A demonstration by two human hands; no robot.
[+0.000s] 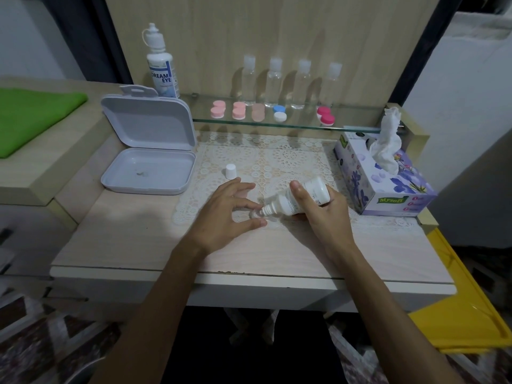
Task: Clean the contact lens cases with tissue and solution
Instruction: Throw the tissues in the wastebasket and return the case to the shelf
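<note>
My right hand [318, 214] grips a white solution bottle [296, 199], tipped on its side with the nozzle pointing left and down. The nozzle tip sits over a small clear lens case [256, 214] on the lace mat. My left hand [232, 209] holds that case between thumb and fingertips; most of the case is hidden or blurred. The bottle's white cap [230, 171] stands on the mat further back. Several coloured lens cases [238, 110] lie in a row on the glass shelf. A tissue box [388, 187] with a tissue sticking up stands at the right.
An open grey plastic box [149, 167] lies at the left of the table. A second solution bottle [162, 67] and several clear bottles [274, 84] stand at the back. A green cloth [33, 115] lies far left, a yellow tray [476, 314] at the right edge.
</note>
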